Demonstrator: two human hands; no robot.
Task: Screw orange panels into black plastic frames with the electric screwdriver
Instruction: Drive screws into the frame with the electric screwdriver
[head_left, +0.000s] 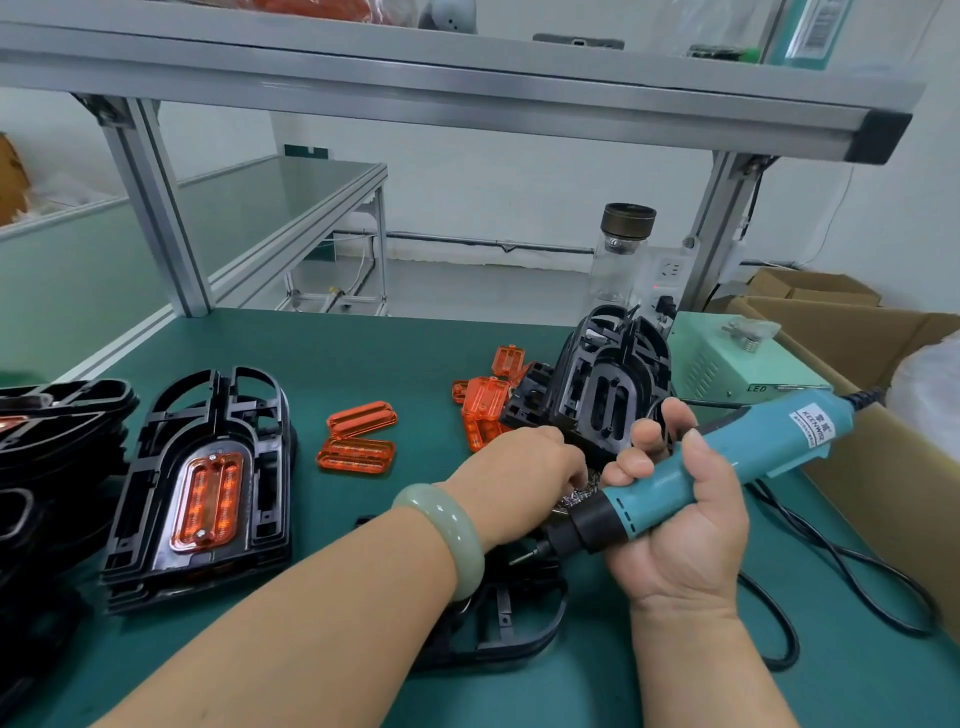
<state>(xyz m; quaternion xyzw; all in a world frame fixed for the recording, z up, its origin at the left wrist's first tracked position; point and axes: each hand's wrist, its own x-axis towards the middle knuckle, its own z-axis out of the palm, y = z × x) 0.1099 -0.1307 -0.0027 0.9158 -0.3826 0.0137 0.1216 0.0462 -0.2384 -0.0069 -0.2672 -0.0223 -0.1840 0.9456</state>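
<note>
Entry, as I read it: my right hand (685, 519) wrapped round the electric screwdriver (727, 457), bit tipped toward the screw pile (579, 500), likely for loading; left hand (519, 478) dipping there, fingertips hidden, grip untellable; black frame (519, 623) beneath my wrists, loose orange panels (358, 436) leftward.

1. Left forearm (311, 613): bare, reaching in from the lower left and slanting up toward the centre.
2. Left hand (514, 467): lying back-up, fingers curling downward; fingertips hidden, so any hold is not readable.
3. Right forearm (691, 660): rising from the bottom edge.
4. Right hand (680, 514): facing palm-up toward the camera, fingers and thumb wrapping round the electric screwdriver (737, 457), sitting just beside the left hand.
</note>
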